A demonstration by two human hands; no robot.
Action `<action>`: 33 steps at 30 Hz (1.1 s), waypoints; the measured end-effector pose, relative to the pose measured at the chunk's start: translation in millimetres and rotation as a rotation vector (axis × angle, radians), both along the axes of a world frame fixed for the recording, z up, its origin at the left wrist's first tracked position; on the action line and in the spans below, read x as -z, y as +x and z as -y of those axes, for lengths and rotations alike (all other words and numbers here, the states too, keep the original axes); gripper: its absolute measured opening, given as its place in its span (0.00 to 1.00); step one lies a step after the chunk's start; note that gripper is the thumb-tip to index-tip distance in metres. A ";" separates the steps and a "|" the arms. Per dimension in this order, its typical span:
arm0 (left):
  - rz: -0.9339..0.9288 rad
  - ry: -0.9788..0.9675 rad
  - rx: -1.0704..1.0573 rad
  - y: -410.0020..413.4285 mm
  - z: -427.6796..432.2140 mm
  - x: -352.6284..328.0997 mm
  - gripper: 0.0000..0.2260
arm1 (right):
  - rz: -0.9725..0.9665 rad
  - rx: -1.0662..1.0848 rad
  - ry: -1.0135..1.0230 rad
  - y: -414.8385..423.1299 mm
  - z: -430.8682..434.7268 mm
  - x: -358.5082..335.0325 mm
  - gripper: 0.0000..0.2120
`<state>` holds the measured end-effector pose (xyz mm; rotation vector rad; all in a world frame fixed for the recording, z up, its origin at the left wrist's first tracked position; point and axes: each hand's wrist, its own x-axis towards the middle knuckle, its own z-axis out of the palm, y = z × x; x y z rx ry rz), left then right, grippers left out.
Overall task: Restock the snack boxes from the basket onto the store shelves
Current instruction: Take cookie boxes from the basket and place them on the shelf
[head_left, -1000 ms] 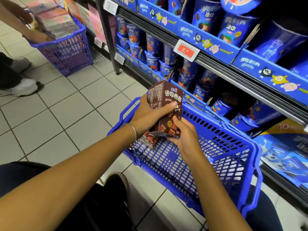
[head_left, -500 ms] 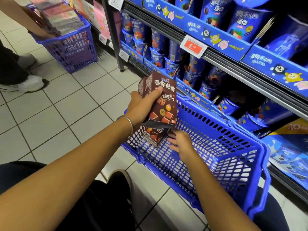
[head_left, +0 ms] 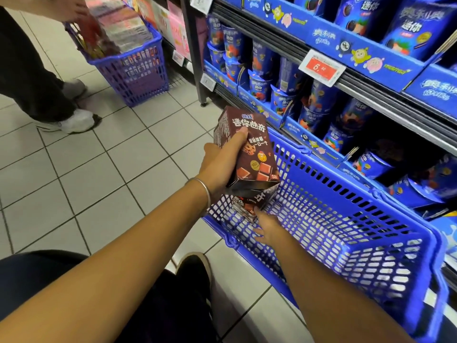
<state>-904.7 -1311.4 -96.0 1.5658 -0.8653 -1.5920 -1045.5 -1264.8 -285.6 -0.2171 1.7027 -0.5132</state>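
My left hand [head_left: 222, 164] grips a stack of brown chocolate snack boxes [head_left: 249, 149] above the near left corner of the blue basket [head_left: 346, 219]. Its thumb lies across the front of the top box. Another brown box [head_left: 249, 206] lies inside the basket in that corner. My right hand [head_left: 268, 227] is down in the basket with fingers spread, touching the near end of that lying box. The store shelves [head_left: 321, 78] on the right hold blue cookie cups.
A second blue basket [head_left: 133, 65] full of packets stands on the tiled floor at the back left, with another person's legs [head_left: 37, 82] and hand beside it. My shoe [head_left: 195, 271] is by the basket's near edge. A red price tag [head_left: 321, 66] hangs on the shelf rail.
My right hand let go of the stack's lower end and dropped into the basket onto the lying box. My left hand lifted the stack slightly.
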 end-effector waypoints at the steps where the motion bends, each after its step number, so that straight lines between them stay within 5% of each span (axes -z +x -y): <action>1: -0.010 0.009 -0.008 0.1 -0.6 0.2 0.50 | -0.009 -0.007 0.000 2.3 1.0 5.5 0.35; 5: -0.028 0.021 -0.007 2.3 -1.9 -0.5 0.49 | -0.100 -0.094 -0.046 7.8 1.8 18.5 0.36; 12: 0.008 0.029 -0.008 5.8 1.7 -5.8 0.50 | 0.012 0.097 -0.101 -6.6 -6.8 -0.1 0.19; 15: -0.002 0.024 -0.010 5.4 2.9 -6.5 0.48 | 0.083 0.131 -0.151 -21.4 -12.8 -19.2 0.04; 22: -0.043 -0.006 -0.074 3.5 8.5 -2.6 0.43 | 0.069 0.189 -0.397 -63.1 -27.4 -80.9 0.12; 25: -0.037 -0.011 -0.084 -0.4 10.5 -0.5 0.44 | 0.061 0.293 -0.514 -75.9 -31.7 -111.4 0.08; 29: -0.008 -0.015 -0.072 -5.2 8.7 0.7 0.44 | 0.232 0.443 -0.655 -79.0 -36.7 -146.5 0.10; 33: 0.039 0.005 0.001 -10.3 2.2 1.5 0.36 | 0.354 0.362 -0.755 -72.2 -37.3 -174.9 0.08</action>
